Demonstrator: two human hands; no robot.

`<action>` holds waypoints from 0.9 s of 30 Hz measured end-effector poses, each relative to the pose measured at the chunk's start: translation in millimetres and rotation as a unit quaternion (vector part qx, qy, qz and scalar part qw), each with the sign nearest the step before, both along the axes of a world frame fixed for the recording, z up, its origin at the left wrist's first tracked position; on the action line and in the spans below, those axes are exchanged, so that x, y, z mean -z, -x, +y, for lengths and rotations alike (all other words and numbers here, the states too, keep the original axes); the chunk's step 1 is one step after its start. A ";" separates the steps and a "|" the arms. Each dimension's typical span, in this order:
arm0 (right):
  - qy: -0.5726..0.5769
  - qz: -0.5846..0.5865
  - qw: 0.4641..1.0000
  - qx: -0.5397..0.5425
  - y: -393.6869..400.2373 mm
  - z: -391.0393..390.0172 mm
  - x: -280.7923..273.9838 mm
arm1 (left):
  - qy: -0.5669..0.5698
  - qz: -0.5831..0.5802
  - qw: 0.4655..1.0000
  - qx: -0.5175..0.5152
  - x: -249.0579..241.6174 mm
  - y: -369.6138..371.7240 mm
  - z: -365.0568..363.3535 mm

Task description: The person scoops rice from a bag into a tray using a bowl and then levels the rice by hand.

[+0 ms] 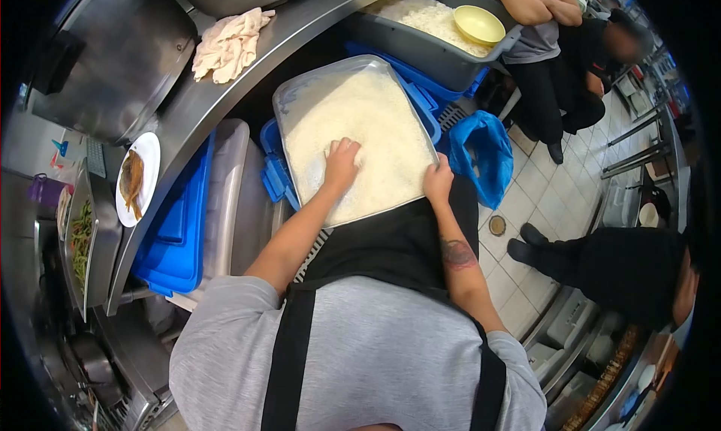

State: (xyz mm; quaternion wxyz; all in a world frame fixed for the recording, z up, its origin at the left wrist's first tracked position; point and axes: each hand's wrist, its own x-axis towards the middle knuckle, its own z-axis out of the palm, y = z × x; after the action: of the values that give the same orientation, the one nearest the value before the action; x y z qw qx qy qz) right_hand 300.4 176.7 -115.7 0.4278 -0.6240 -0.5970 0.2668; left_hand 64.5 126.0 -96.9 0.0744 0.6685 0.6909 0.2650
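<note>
The steel surface [248,70] runs past the wide metal tray [289,104] of white rice [360,131] in front of me. My left hand [342,163] presses into the rice, fingers spread loose. My right hand [438,180] grips the tray's near rim.

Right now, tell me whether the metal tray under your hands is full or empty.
Full. White rice covers the metal tray nearly rim to rim; the left hand presses into it, the right hand grips the near edge.
</note>
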 end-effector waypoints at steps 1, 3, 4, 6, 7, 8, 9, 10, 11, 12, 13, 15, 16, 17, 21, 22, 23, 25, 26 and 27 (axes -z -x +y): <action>-0.005 0.002 1.000 -0.003 -0.3 0.2 0.8 | -0.037 0.018 0.999 0.018 2.9 0.9 -6.6; 0.012 0.003 1.000 -0.006 -1.8 0.3 0.9 | -0.050 0.016 0.998 0.046 4.4 6.1 -12.5; 0.027 0.003 1.000 -0.008 -1.9 0.0 0.1 | -0.066 0.012 0.995 0.075 4.0 8.8 -14.8; 0.031 0.006 0.999 -0.007 -1.0 -0.9 -1.0 | -0.065 -0.019 0.996 0.057 -3.7 13.5 -15.2; 0.034 0.009 0.999 -0.005 -1.3 -0.1 -1.4 | -0.064 -0.050 0.996 0.041 -10.4 14.9 -13.7; 0.033 0.010 0.999 -0.003 -2.0 0.8 -1.6 | -0.066 -0.049 0.996 0.044 -17.4 17.2 -9.9; 0.027 0.011 1.000 -0.005 -2.0 0.4 -2.0 | -0.059 -0.063 0.996 0.021 -28.0 19.8 -4.9; 0.022 0.011 1.000 -0.008 -1.6 -0.5 -1.3 | -0.052 -0.078 0.996 -0.003 -37.3 23.2 0.1; 0.023 0.012 1.000 -0.009 -1.1 -1.2 -0.6 | -0.046 -0.077 0.996 -0.013 -46.1 27.1 6.2; 0.012 0.006 1.000 -0.004 -0.9 -0.8 0.3 | -0.045 -0.077 0.996 -0.014 -56.4 28.5 10.5; 0.001 0.000 1.000 0.001 -0.5 -0.4 0.0 | -0.054 -0.099 0.993 -0.023 -66.8 29.0 14.6; 0.019 0.008 1.000 0.000 -0.6 -1.7 -0.9 | -0.063 -0.098 0.992 -0.047 -73.0 30.0 21.1; 0.038 0.015 0.999 0.000 -0.9 -1.4 -1.8 | -0.064 -0.098 0.992 -0.046 -71.9 28.3 21.8; 0.037 0.015 0.999 0.001 -1.3 -0.8 -2.7 | -0.084 -0.117 0.989 -0.045 -69.8 24.6 21.6; 0.012 0.013 1.000 -0.006 -1.3 0.6 3.5 | -0.013 0.005 0.999 -0.029 -64.9 0.1 4.1; -0.007 0.009 1.000 -0.003 -0.8 0.3 3.7 | -0.013 0.005 0.999 -0.030 -61.8 -9.6 -2.8; -0.006 0.009 1.000 -0.003 -1.1 0.0 3.8 | 0.032 0.025 0.999 0.006 -58.2 -20.7 -10.2; 0.024 0.009 1.000 -0.006 -2.0 -0.2 2.0 | 0.077 0.045 0.995 0.042 -55.5 -36.3 -26.3; 0.024 0.009 1.000 -0.006 -2.1 -0.1 1.8 | 0.105 0.069 0.985 0.120 -56.2 -42.2 -34.4; 0.024 0.010 1.000 -0.007 -2.2 0.1 2.0 | 0.133 0.091 0.967 0.197 -56.8 -46.0 -39.6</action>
State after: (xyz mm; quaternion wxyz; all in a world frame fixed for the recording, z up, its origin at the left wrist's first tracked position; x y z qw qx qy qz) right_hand 302.7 176.7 -117.7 0.4168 -0.6271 -0.5906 0.2903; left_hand 110.5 86.4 -40.1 0.1500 0.7967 0.5788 0.0886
